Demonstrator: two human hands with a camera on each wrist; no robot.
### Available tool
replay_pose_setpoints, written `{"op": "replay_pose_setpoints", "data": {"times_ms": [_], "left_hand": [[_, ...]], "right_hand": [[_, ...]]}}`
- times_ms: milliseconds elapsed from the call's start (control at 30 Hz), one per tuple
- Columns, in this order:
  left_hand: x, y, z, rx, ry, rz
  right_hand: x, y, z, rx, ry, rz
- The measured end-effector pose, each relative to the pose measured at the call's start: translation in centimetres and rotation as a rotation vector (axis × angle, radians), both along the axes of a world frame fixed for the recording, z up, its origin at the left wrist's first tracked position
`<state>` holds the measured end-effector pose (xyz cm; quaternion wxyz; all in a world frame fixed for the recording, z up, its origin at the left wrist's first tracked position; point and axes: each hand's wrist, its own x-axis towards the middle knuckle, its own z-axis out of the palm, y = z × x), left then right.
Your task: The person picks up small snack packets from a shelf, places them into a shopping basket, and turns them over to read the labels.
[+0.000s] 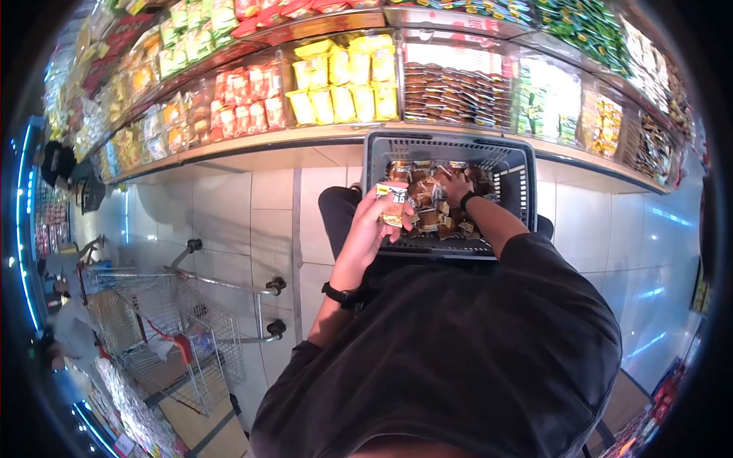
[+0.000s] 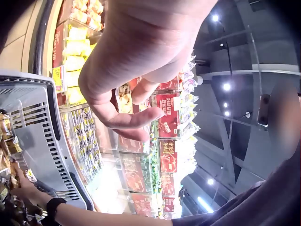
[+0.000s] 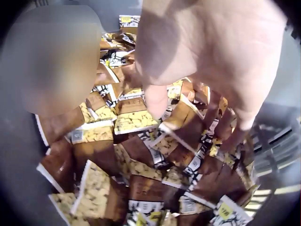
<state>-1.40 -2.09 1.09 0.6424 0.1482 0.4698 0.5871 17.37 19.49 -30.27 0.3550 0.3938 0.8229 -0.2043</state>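
My left hand [image 1: 368, 223] is raised over the near left side of a dark grey shopping basket [image 1: 376, 156]. Its curled fingers and thumb grip small snack packets [image 1: 392, 201] with white, black and brown print; the left wrist view shows part of them behind the fingers. Inside the basket, my right hand [image 1: 456, 188] reaches down to a loose pile of similar brown snack packets [image 3: 136, 120]. In the right wrist view its thumb and fingers [image 3: 156, 101] stand apart, tips at the packets, some of them hidden by the palm.
A shelf [image 1: 321, 134] of boxed snacks runs behind the basket, with yellow packets [image 1: 343, 103] and a bin of stacked brown packets [image 1: 456, 95]. At the left stand a metal shopping cart [image 1: 221, 336] and other people. Pale floor tiles [image 1: 580, 221] lie to the right.
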Motion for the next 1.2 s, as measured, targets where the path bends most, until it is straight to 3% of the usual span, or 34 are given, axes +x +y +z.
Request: {"op": "replay_pose_setpoints", "data": {"times_ms": [233, 600, 667, 700, 800, 867, 933, 967, 1067, 1100, 1200], "left_hand": [[-0.2, 0.4, 0.1, -0.003, -0.005, 0.003], [0.1, 0.5, 0.0, 0.048, -0.087, 0.048], [0.0, 0.6, -0.6, 0.065, -0.11, 0.026], [0.0, 0.5, -0.8, 0.087, -0.135, 0.01], [0.0, 0.5, -1.1, 0.113, -0.155, -0.014], [0.1, 0.4, -1.1, 0.095, -0.108, 0.008], [-0.1, 0.3, -1.3, 0.09, -0.112, 0.005], [-0.2, 0.3, -1.4, 0.077, -0.115, 0.013], [-0.2, 0.3, -2.3, 0.079, -0.125, 0.002], [-0.1, 0.4, -2.1, 0.093, -0.126, 0.004], [0.1, 0.6, -2.1, 0.18, -0.205, -0.031]], "right_hand": [[0.4, -2.3, -0.9, 0.033, 0.179, 0.06], [1.9, -3.7, -6.0, 0.0, 0.122, 0.116], [2.5, -3.3, -7.8, -0.072, 0.228, 0.117], [2.9, -3.4, -8.2, 0.031, 0.444, 0.208], [3.3, -1.0, -6.7, -0.137, 0.491, 0.332], [3.2, -0.6, -5.9, -0.141, 0.527, 0.255], [3.2, -0.3, -0.5, -0.112, 0.616, 0.089], [4.0, -0.2, 1.4, -0.223, 0.71, -0.065], [5.7, 0.9, 1.6, -0.154, 0.751, 0.006], [5.4, 0.5, 4.6, -0.431, 0.487, -0.334], [5.7, -0.7, 9.9, -0.546, 0.35, -0.464]]}}
